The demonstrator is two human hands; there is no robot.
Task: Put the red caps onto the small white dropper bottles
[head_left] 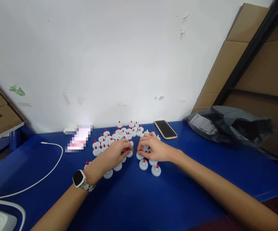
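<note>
The left hand (116,154) pinches with curled fingers one small white cap with a red tip (128,152), and this cap sits right at the fingertips, on the side toward the right hand (153,149); the right hand is also curled and closed around a white piece at its own fingertips, but I cannot tell exactly what piece it is. The two hands nearly meet, fingertips facing, so the held cap lies between them, a little nearer to the left one. The caps are squat and round, red tip pointing up, no long axis to speak of. Behind the hands stands the cluster of caps (119,133), roughly two dozen that I can count, and about six more lie loose just in front of the hands. Beyond the cluster to the right lies one phone (165,129), further right one grey bag (227,125); left of the cluster one white cable (50,170) on the blue table (177,192)
</note>
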